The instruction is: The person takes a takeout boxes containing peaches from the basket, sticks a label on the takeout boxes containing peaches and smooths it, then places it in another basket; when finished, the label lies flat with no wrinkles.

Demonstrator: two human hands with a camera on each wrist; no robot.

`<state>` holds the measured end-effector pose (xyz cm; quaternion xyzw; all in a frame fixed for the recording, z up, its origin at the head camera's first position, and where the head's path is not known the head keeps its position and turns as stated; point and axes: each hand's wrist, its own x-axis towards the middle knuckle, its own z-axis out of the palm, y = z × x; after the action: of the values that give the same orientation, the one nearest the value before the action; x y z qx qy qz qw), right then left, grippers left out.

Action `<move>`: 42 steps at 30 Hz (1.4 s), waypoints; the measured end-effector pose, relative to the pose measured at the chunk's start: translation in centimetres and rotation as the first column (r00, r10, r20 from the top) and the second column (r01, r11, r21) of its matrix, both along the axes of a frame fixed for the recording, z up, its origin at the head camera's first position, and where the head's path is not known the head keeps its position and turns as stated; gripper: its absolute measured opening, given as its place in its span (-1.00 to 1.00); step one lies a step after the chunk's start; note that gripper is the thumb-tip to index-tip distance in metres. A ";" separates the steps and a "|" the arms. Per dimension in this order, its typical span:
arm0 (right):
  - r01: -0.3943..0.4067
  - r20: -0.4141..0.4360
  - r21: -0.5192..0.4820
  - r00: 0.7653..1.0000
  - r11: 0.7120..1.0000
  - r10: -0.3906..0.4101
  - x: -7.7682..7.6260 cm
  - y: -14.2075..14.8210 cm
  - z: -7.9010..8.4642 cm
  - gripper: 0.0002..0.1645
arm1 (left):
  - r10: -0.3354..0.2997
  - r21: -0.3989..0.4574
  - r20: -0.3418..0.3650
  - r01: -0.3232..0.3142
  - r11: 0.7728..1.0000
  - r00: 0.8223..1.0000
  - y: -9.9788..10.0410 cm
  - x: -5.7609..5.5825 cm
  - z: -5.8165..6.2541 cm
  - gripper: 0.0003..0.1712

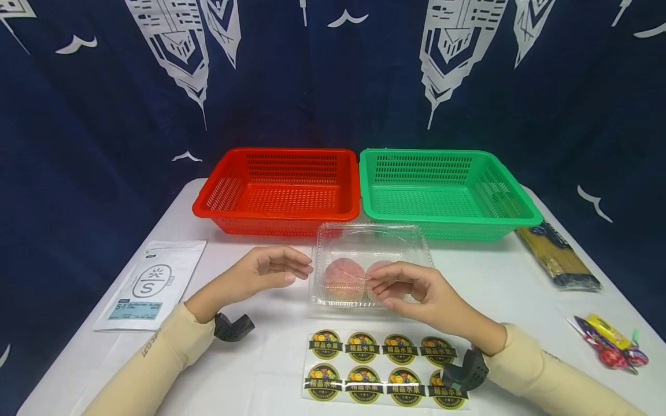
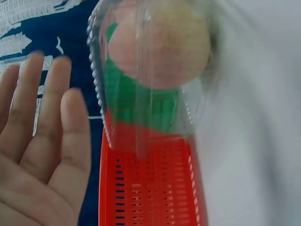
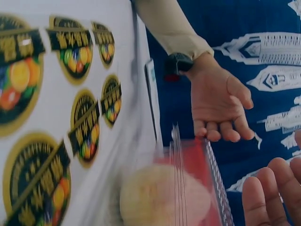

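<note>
A clear plastic clamshell box [image 1: 372, 242] stands closed on the white table, with two pinkish peaches [image 1: 344, 278] inside. My left hand [image 1: 267, 270] hovers just left of the box, fingers relaxed and holding nothing; its loose fingers [image 2: 47, 108] appear beside the box in the left wrist view. At the box's front right, my right hand [image 1: 411, 289] hangs with loosely bent fingers and partly hides the second peach. Whether it touches the lid is hard to tell. Below it lies a sheet of round black-and-gold fruit stickers [image 1: 362, 386], several in two rows.
Behind the box are a red basket [image 1: 281, 225] and a green basket [image 1: 447, 219], side by side. A white pouch [image 1: 151, 286] lies at the left. On the right are a flat pack of brown strands [image 1: 559, 257] and some wrapped lollipops [image 1: 611, 344].
</note>
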<state>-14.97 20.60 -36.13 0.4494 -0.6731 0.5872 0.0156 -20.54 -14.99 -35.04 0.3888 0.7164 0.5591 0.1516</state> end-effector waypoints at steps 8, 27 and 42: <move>-0.041 0.024 0.095 0.999 0.995 0.039 1.0 -1.8 -0.7 -0.58 | -0.325 -0.192 0.086 0.336 0.922 0.942 1.1 1.4 -0.6 -0.68; -0.287 0.315 0.307 0.930 0.907 0.187 1.9 -4.6 -4.0 -0.63 | -0.214 -0.450 0.337 0.357 0.819 0.917 0.7 1.3 -2.6 -0.57; -0.164 0.249 0.382 0.966 0.910 0.070 1.8 -5.4 -5.5 -0.50 | -0.117 -0.439 0.430 0.321 0.839 0.895 1.8 2.1 -3.2 -0.66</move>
<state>-13.16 15.25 -41.64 0.4118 -0.7475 0.4855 -0.1897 -18.40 -13.18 -38.24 0.2990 0.7416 0.3985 0.4493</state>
